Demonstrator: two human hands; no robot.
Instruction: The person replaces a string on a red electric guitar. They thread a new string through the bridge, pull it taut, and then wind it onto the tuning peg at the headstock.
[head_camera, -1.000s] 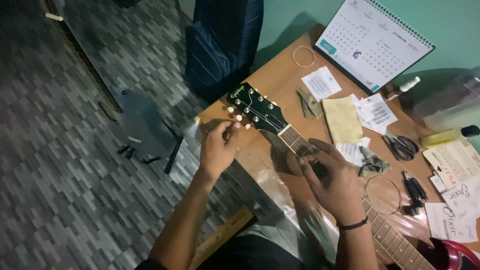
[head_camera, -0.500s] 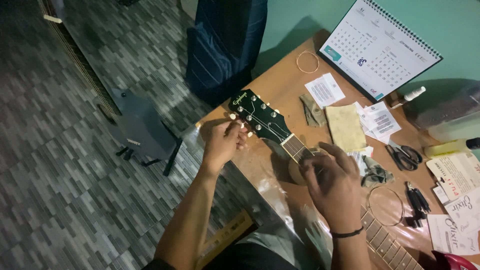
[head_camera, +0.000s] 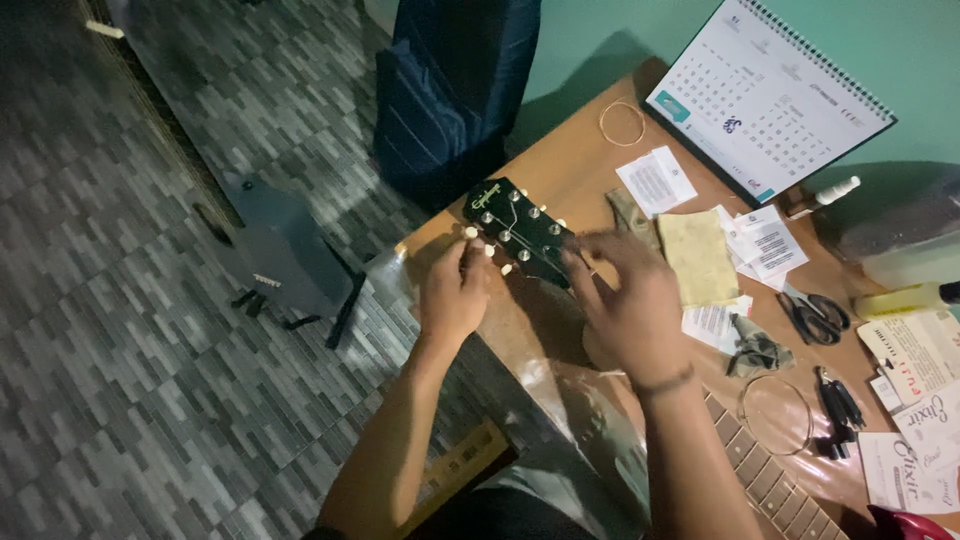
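Pinched between the left hand's (head_camera: 452, 292) fingers is a cream tuning peg (head_camera: 470, 233) at the near edge of the black headstock (head_camera: 518, 230). The right hand (head_camera: 632, 305) is spread loosely over the neck just behind the headstock; whether anything is gripped cannot be told. White paper slips (head_camera: 657, 180) and a slanted desk calendar (head_camera: 765, 95) are seen beyond, on the brown table (head_camera: 575, 155).
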